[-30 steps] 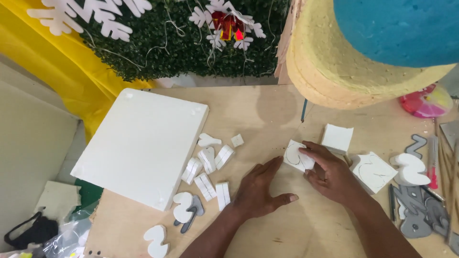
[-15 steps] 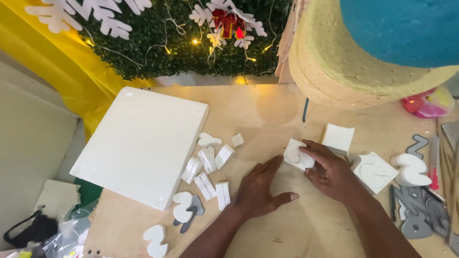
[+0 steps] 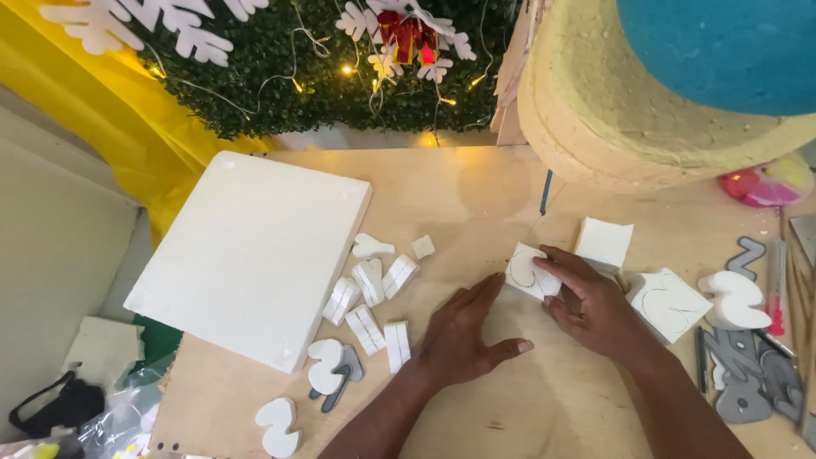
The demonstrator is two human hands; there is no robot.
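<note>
My right hand (image 3: 592, 303) grips a small white foam block (image 3: 528, 271) with a curved pencil line drawn on it, holding it on the wooden table (image 3: 476, 195). Just left of the block, my left hand (image 3: 463, 333) rests flat on the table with fingers spread, its fingertips close to the block and holding nothing. A thin vertical wire (image 3: 545, 192) stands just behind the block. Two more white foam blocks lie nearby, a plain one (image 3: 604, 242) and another marked with a curve (image 3: 669, 303).
A large white foam slab (image 3: 255, 252) lies at the left. Several small white foam offcuts (image 3: 374, 297) and cut-out shapes (image 3: 325, 367) sit left of my hands. Grey and white cut shapes (image 3: 748, 357) lie at right. A big yellow and blue foam form (image 3: 680, 93) overhangs the table.
Both hands stay almost where they were. The right hand has shifted its fingers slightly on the marked block; the view has tilted a little.
</note>
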